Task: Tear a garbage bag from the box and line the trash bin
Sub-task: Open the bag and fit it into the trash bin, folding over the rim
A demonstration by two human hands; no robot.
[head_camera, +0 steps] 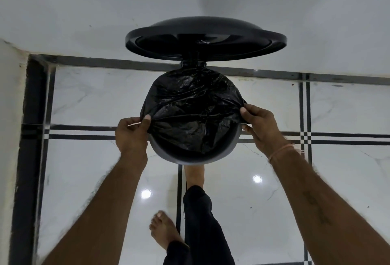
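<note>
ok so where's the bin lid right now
Head view, upper centre: the lid stands open behind the bin, above the bag, by the white wall.

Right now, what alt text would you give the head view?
A black garbage bag is held stretched over a round trash bin: the left hand pinches its edge on one side, the right hand on the other. The bin's near rim is uncovered, and the lid stands open behind.

The garbage bag stretches across most of the trash bin mouth, barring entry from above. The raised lid and the wall close the far side. Open floor flanks both sides; 1 foot stands at the near base.
</note>
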